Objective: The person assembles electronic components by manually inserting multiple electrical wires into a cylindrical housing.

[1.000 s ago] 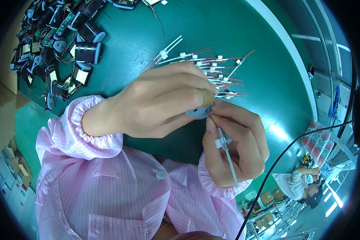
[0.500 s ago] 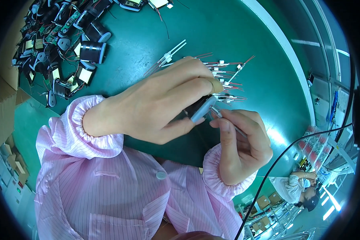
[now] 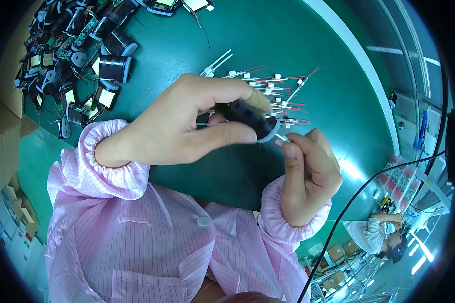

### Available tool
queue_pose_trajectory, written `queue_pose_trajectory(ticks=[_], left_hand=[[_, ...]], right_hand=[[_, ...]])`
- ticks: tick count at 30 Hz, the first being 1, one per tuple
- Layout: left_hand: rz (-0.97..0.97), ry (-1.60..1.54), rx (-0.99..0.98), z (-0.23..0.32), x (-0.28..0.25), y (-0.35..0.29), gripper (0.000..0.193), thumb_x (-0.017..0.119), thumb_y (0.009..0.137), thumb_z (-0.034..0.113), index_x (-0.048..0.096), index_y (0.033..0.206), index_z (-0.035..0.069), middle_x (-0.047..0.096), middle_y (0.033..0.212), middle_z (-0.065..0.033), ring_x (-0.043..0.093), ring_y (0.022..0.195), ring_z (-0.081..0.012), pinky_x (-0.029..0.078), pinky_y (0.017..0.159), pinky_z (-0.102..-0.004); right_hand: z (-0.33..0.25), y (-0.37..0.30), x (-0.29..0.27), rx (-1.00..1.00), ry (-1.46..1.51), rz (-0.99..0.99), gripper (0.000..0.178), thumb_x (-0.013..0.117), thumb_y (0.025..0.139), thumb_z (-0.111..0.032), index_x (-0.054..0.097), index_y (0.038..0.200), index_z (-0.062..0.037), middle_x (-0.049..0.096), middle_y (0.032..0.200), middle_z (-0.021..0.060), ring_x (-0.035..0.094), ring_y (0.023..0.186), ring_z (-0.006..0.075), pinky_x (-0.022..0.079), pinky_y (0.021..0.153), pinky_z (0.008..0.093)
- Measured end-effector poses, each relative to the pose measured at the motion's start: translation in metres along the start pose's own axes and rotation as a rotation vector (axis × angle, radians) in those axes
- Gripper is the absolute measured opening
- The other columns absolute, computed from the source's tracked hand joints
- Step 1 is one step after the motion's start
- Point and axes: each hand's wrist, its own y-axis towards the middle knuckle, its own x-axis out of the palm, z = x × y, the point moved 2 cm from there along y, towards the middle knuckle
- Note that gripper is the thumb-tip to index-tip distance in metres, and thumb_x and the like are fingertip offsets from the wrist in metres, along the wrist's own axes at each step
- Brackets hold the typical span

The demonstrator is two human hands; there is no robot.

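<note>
My left hand (image 3: 179, 123) is closed round a black cylindrical device (image 3: 245, 115) with a grey-blue rim at its right end. A tan cover sits on one of that hand's fingertips. Against the rim, my right hand (image 3: 311, 174) pinches a small whitish piece (image 3: 281, 140) between thumb and forefinger. Whether the piece is inside the rim or only touching it, I cannot tell. Just beyond both hands lie several thin white parts with red leads and small white blocks (image 3: 278, 87), partly hidden by my left hand.
At the far left, similar black devices (image 3: 114, 68) with loose wires and green boards are heaped on the green table (image 3: 308, 45). A cardboard box (image 3: 2, 136) stands at the left edge. A black cable (image 3: 349, 194) crosses on the right. Another person (image 3: 369, 235) sits at the far right.
My left hand has turned the black device, so more of its dark side shows and its rim tilts down to the right. The right hand keeps its pinch by the rim.
</note>
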Motion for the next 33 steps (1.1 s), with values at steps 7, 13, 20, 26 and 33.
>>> queue_pose_trajectory(ticks=[7, 13, 20, 26, 33], left_hand=[[-0.018, -0.059, 0.004, -0.006, 0.002, -0.003, 0.029, 0.071, 0.083, 0.004, 0.062, 0.105, -0.01, 0.065, 0.092, -0.0132, 0.062, 0.085, -0.0179, 0.047, 0.077, -0.0283], [0.181, 0.381, 0.38, -0.008, 0.013, -0.002, 0.022, 0.071, 0.081, 0.006, 0.061, 0.096, -0.008, 0.064, 0.084, -0.0144, 0.063, 0.075, -0.0233, 0.048, 0.069, -0.0302], [0.078, 0.24, 0.284, -0.007, 0.005, -0.002, 0.026, 0.073, 0.08, 0.01, 0.061, 0.095, -0.006, 0.063, 0.084, -0.0154, 0.063, 0.074, -0.0282, 0.049, 0.067, -0.0319], [0.059, 0.34, 0.253, 0.001, 0.004, -0.001, 0.031, 0.073, 0.081, 0.015, 0.06, 0.101, -0.005, 0.064, 0.095, -0.0165, 0.063, 0.081, -0.0302, 0.05, 0.071, -0.034], [0.611, 1.492, -0.039, 0.036, -0.018, -0.023, 0.063, 0.078, 0.072, 0.025, 0.051, 0.125, 0.003, 0.057, 0.116, -0.0139, 0.054, 0.105, -0.0334, 0.045, 0.086, -0.0416]], right_hand=[[0.014, 0.003, 0.007, 0.048, 0.331, -0.142, 0.004, 0.065, 0.081, 0.005, 0.066, 0.085, 0.0046, 0.052, 0.063, 0.0081, 0.047, 0.051, 0.0132, 0.035, 0.047, 0.026], [0.004, -0.002, 0.018, -0.023, -0.098, 0.022, 0.003, 0.066, 0.079, 0.005, 0.066, 0.082, 0.0046, 0.054, 0.063, 0.0088, 0.047, 0.05, 0.0139, 0.034, 0.045, 0.0266], [0.008, -0.002, 0.017, -0.013, 0.091, -0.013, 0.008, 0.067, 0.077, 0.006, 0.066, 0.085, 0.0062, 0.052, 0.06, 0.0082, 0.046, 0.048, 0.014, 0.033, 0.045, 0.0265], [0.011, -0.004, 0.023, 0.017, 0.148, 0.056, 0.004, 0.066, 0.083, 0.003, 0.066, 0.085, 0.0062, 0.054, 0.064, 0.0076, 0.046, 0.05, 0.0119, 0.034, 0.046, 0.025], [0.05, 0.033, -0.015, 0.335, 0.21, 0.147, 0.022, 0.064, 0.092, -0.019, 0.07, 0.085, 0.0009, 0.059, 0.065, 0.0007, 0.046, 0.055, 0.0058, 0.034, 0.05, 0.0219]])
